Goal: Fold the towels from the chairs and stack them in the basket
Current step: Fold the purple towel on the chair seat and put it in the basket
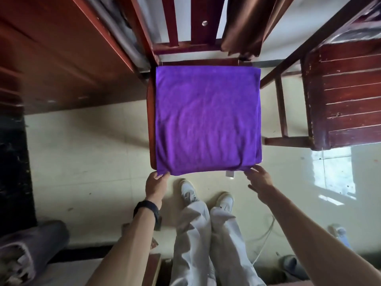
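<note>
While my left hand (156,183) is pinching the towel (206,120), my right hand (260,179), fingers straight, is touching the corner ahead of it.

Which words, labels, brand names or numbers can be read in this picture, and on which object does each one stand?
No text can be read anywhere in this view.
White tag on the near edge of the purple towel: too small and blurred to read.
Black wristband on the left wrist: no writing visible.
</note>
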Action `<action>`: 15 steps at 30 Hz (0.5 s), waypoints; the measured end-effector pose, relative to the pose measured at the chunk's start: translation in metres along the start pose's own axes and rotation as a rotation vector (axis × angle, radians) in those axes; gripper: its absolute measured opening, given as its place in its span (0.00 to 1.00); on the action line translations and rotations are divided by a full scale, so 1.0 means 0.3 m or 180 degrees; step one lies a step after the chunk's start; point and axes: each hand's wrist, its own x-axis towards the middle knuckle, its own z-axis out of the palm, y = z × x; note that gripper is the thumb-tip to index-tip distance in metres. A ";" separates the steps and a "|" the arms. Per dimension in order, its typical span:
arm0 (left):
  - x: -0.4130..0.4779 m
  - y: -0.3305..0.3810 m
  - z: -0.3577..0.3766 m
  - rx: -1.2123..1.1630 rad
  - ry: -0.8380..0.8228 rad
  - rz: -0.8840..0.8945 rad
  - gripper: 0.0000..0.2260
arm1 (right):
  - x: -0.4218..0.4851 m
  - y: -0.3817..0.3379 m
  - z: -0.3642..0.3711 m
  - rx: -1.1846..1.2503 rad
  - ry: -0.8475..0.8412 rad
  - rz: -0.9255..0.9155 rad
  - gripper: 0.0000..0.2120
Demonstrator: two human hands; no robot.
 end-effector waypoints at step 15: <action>-0.026 0.044 -0.025 -0.1065 -0.0629 -0.0644 0.17 | -0.059 -0.035 -0.058 0.0071 0.0678 -0.0663 0.08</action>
